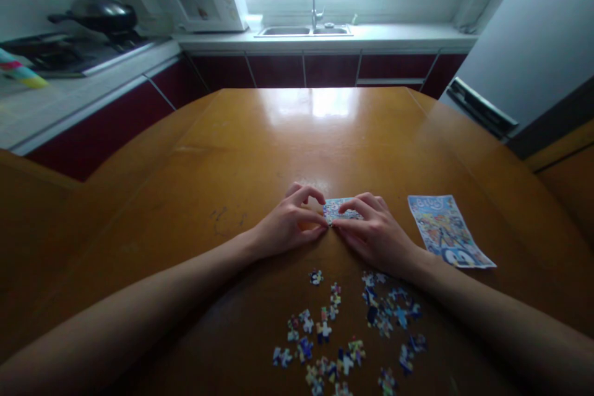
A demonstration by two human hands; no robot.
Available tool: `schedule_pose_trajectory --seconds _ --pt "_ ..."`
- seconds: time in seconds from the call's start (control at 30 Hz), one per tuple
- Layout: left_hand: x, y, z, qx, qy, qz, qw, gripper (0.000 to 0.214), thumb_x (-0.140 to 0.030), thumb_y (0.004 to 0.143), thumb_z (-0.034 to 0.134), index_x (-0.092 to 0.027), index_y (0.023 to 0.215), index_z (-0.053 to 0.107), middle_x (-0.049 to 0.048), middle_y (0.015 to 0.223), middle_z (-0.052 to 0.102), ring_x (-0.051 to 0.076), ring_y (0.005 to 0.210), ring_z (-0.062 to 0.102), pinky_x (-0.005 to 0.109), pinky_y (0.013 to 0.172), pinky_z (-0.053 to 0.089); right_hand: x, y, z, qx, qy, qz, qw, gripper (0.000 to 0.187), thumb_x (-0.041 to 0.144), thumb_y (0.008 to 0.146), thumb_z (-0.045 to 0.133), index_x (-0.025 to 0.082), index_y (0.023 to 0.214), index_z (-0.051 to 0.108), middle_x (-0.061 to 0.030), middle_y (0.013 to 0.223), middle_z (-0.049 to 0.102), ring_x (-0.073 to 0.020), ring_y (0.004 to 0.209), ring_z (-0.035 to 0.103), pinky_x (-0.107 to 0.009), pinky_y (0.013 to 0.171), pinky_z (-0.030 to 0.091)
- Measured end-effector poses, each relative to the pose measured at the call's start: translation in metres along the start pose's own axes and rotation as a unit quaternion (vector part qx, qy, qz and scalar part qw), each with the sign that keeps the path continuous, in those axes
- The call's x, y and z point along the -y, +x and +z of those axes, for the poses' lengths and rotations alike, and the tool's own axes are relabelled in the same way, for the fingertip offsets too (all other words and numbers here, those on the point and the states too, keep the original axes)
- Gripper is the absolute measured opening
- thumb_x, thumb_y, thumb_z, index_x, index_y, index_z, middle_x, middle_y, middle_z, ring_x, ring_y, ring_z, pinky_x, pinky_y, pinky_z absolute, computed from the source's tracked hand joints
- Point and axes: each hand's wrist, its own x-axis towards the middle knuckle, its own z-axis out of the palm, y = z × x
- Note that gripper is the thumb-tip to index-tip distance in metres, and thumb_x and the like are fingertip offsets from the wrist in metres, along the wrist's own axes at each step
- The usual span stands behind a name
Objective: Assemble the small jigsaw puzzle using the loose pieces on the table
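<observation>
A small, partly joined jigsaw puzzle (331, 205) lies flat on the wooden table between my hands, its right part hidden under fingers. My left hand (297, 216) grips its left edge, fingers curved and the thumb at the near left corner. From the other side, my right hand (375, 226) bends over the puzzle, with its fingertips and thumb on the near edge. A tiny piece may sit between the two thumbs, too small to make out. Closer to me, a single loose puzzle piece (316, 276) lies apart from several scattered pieces (385, 309).
Right of my right hand lies a colourful picture sheet (448, 229). The wooden table (223, 161) stretches ahead toward a counter with a sink (284, 31) and tap. A pan (104, 14) sits on the stove at left; a fridge (520, 43) stands at right.
</observation>
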Motion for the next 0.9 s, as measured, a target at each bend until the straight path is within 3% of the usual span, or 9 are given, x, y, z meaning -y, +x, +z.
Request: schedule_pose_trajectory --seconds 0.3,0.47,0.6,0.7,0.9 --pt "0.000 0.000 0.000 0.001 0.002 0.001 1.000 0.007 -0.025 0.085 0.072 -0.029 0.087 0.078 0.0051 0.113 0.060 0.022 0.107 0.049 0.041 0.095 0.048 0.001 0.001 -0.001 0.011 -0.015 -0.003 1.000 0.020 0.024 0.094 0.057 0.029 0.103 0.074 -0.0059 0.110 0.068 -0.0273 0.106 0.051 -0.046 0.092 0.041" --pt "-0.005 0.002 -0.003 0.038 0.006 -0.018 0.999 0.011 -0.020 0.086 0.067 -0.027 0.092 0.075 0.0054 0.116 0.060 0.024 0.111 0.048 0.044 0.101 0.045 0.003 0.002 -0.002 0.006 -0.003 -0.001 1.000 0.020 0.021 0.093 0.058 0.029 0.103 0.072 -0.0057 0.114 0.067 -0.0275 0.109 0.051 -0.046 0.092 0.041" --pt "-0.008 0.004 -0.006 0.051 -0.001 -0.031 0.998 0.018 -0.013 0.086 0.060 -0.024 0.098 0.069 0.0056 0.117 0.059 0.024 0.112 0.047 0.044 0.104 0.042 0.003 0.001 -0.007 -0.049 -0.012 -0.004 0.999 0.029 0.011 0.089 0.056 0.028 0.109 0.069 -0.0059 0.116 0.067 -0.0274 0.108 0.053 -0.047 0.091 0.040" --pt "-0.007 0.004 -0.006 0.028 -0.005 -0.044 0.999 0.024 -0.008 0.084 0.056 -0.022 0.101 0.066 0.0058 0.115 0.059 0.023 0.109 0.048 0.043 0.101 0.044 0.003 0.001 -0.012 -0.097 -0.013 0.039 0.994 0.034 0.007 0.087 0.055 0.028 0.109 0.070 -0.0066 0.110 0.069 -0.0277 0.104 0.055 -0.047 0.088 0.040" --pt "-0.007 0.003 -0.005 0.044 0.025 -0.001 0.999 0.032 -0.008 0.084 0.058 -0.028 0.105 0.071 0.0056 0.118 0.057 0.024 0.109 0.046 0.045 0.101 0.043 0.001 0.001 -0.011 -0.148 0.018 0.087 0.985 0.032 0.006 0.087 0.051 0.027 0.102 0.071 -0.0065 0.102 0.068 -0.0265 0.101 0.056 -0.047 0.088 0.041"
